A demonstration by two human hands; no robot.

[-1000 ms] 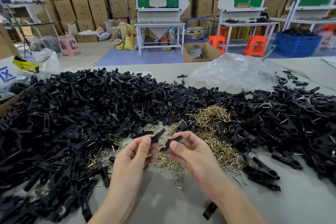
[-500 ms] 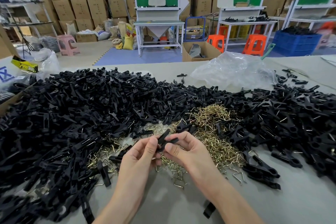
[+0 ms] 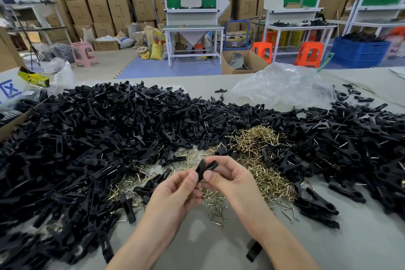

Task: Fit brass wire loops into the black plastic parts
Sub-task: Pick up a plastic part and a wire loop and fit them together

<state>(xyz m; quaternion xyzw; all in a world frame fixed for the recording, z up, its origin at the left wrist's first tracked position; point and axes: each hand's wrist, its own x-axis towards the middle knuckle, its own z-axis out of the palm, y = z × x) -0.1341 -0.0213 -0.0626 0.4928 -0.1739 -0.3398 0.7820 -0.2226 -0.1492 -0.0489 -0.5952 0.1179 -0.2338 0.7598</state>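
Black plastic parts point(image 3: 205, 167) pinched together by left hand point(image 3: 175, 195) and right hand point(image 3: 232, 182) fingers point(image 3: 211, 177); brass wire loops point(image 3: 260, 144) lie just beyond, within our reach.

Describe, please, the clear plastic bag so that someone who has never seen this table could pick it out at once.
Start at the grey table heaped with black parts. Look past the brass loops in the middle to the far edge, right of centre: the bag lies there. It is clear, crumpled and shiny; its neighbours are black.
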